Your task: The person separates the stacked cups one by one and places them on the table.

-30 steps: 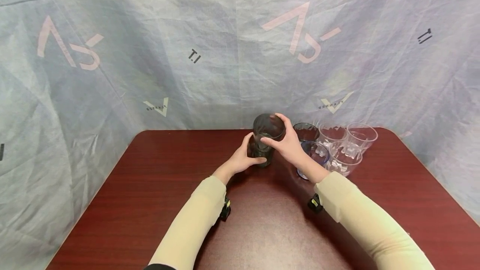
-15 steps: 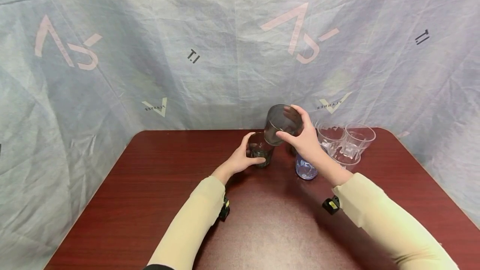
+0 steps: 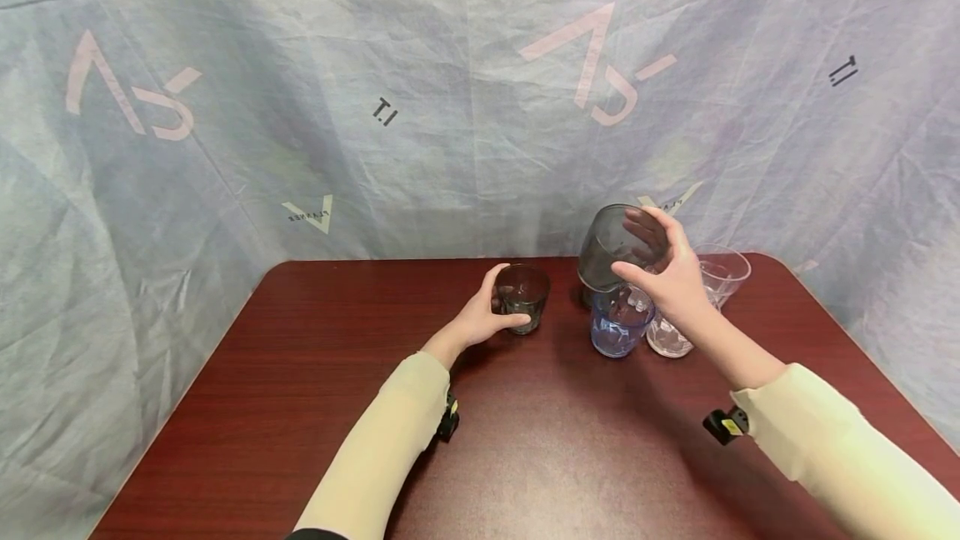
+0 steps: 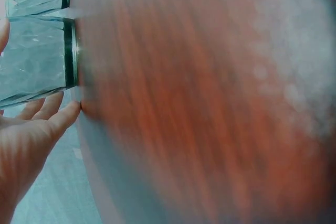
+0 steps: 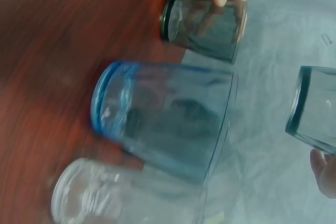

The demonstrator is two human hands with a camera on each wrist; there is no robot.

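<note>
My left hand (image 3: pixel 480 319) curves its thumb and fingers round a smoky grey drinking glass (image 3: pixel 522 298) that stands upright on the table. In my right hand (image 3: pixel 675 277), a second smoky glass (image 3: pixel 609 247) is held up in the air, gripped between thumb and fingers and slightly tilted. It hangs above and behind a blue-tinted glass (image 3: pixel 619 332), overlapping it in the head view. The right wrist view shows the raised glass (image 5: pixel 319 109) well above the blue glass (image 5: pixel 168 114).
Clear glasses stand right of the blue one, such as the near clear glass (image 3: pixel 670 338) and a far one (image 3: pixel 726 263), partly hidden by my right hand. The red-brown table (image 3: pixel 517 440) ends at a grey printed cloth (image 3: pixel 450 107) behind.
My right hand has lifted its smoky glass up from over the glass in my left hand and carried it rightward to above the blue glass. The left hand has stayed in place.
</note>
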